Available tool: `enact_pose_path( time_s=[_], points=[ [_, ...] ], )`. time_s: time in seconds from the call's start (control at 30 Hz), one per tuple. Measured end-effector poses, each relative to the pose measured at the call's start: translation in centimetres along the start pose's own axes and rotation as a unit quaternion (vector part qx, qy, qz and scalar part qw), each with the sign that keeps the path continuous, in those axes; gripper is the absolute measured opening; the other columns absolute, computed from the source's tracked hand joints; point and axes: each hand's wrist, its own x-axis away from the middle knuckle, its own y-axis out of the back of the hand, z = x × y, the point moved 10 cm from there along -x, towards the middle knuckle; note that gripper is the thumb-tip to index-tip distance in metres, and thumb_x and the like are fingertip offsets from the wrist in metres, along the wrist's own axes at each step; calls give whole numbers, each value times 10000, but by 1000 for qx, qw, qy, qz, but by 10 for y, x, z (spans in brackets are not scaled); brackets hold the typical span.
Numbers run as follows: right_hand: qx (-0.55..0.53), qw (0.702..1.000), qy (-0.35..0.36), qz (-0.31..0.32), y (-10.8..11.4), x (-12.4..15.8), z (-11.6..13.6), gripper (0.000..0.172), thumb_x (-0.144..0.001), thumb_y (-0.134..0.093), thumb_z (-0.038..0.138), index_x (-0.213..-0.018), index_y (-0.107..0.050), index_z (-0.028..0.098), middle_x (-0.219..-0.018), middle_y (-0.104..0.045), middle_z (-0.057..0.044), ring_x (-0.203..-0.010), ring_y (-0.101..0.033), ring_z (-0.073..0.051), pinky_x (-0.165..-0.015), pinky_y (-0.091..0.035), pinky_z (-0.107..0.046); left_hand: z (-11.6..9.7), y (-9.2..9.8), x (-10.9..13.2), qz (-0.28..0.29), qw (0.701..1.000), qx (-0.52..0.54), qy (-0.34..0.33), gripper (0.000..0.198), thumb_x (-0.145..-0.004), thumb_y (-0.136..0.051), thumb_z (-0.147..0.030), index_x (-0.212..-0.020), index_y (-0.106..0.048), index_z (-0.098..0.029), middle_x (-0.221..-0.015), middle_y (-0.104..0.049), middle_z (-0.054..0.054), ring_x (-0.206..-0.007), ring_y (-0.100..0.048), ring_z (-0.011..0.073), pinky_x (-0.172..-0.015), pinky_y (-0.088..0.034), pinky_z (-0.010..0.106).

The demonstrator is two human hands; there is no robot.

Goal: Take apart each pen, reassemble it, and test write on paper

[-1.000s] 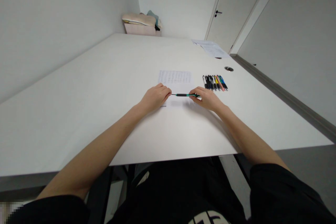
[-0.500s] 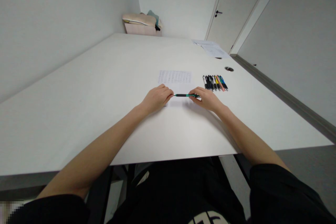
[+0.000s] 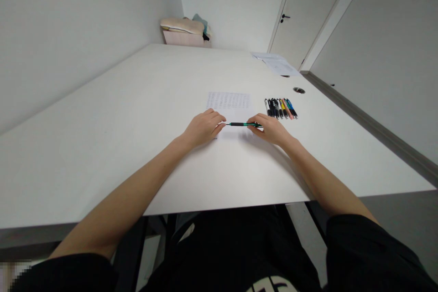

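Note:
A pen [image 3: 237, 124] with a dark grip and a green barrel lies level above a sheet of paper [image 3: 229, 99], its thin dark tip pointing left. My right hand [image 3: 268, 128] is closed on the pen's green end between thumb and fingers. Around the thin tip is my left hand [image 3: 204, 128], thumb and forefinger slightly apart, with a small gap showing between them. Rows of small handwriting or print cover the sheet's upper part; both hands hide some of its lower part.
Several pens [image 3: 280, 108] lie side by side in a row right of the sheet. Further back on the white table [image 3: 153, 86] are loose papers [image 3: 275, 64] and a round cable hole [image 3: 299, 91]. Folded cloths [image 3: 181, 25] rest beyond the far edge.
My left thumb and forefinger, pinched at the pen's tip before, have parted slightly. The pen and my right hand have hardly moved.

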Motion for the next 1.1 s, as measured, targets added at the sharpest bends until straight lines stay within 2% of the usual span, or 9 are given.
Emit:
enact_pose_path(
  time_s=[0.33,0.57,1.1],
  points=[
    [-4,1000,-13,-7,6,3,-6,153,-860,-467,261,-939,-573,183,-892,-625,-65,-751,-603,-149,-702,-476,-278,16,11,4,-23,1000,6,7,250,-846,-486,-335,-941,-603,-135,-910,-649,74,-884,-534,210,-757,-452,329],
    [-9,1000,-14,-15,8,4,-9,151,-857,-471,260,-935,-578,187,-882,-624,-66,-744,-603,-153,-697,-482,-287,24,7,5,-4,1000,13,13,204,-817,-508,-302,-905,-615,-152,-909,-644,72,-899,-531,210,-771,-452,337],
    [-7,1000,-13,-5,5,2,-6,147,-854,-473,259,-929,-578,188,-888,-630,-66,-748,-610,-153,-701,-484,-289,14,3,4,1,1000,25,-11,200,-849,-444,-239,-861,-624,-154,-859,-633,77,-863,-522,197,-761,-444,328]
  ],
)
